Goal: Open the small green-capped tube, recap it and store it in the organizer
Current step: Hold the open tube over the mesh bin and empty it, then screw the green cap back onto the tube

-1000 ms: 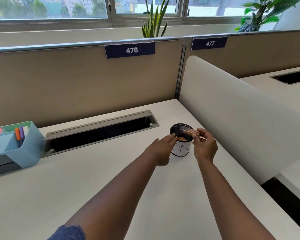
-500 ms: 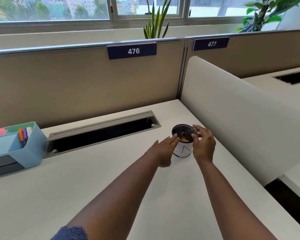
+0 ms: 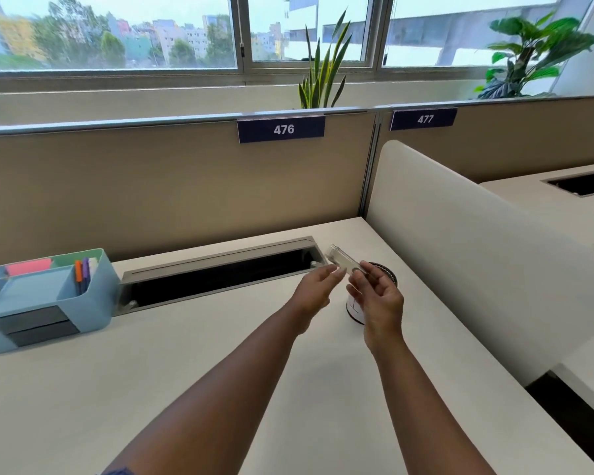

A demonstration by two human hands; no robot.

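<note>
My right hand [image 3: 378, 299] pinches one end of a small clear tube [image 3: 343, 261], which points up and to the left above the desk. No green cap shows on it from here. My left hand [image 3: 318, 287] is just left of the tube with its fingers apart, the fingertips close under the tube's middle; I cannot tell whether they touch it. Far to the left on the desk stands the light blue organizer [image 3: 100, 289], holding pens and coloured notes.
A black mesh-rimmed cup [image 3: 387, 270] with a white body stands right behind my right hand. A long cable slot [image 3: 220, 275] runs along the back of the white desk [image 3: 186, 371]. A white divider [image 3: 477, 269] borders the right side.
My right hand has lifted the clear tube up out of the cup and turned it toward the left. My left hand left the cup's side and rose toward the tube.
</note>
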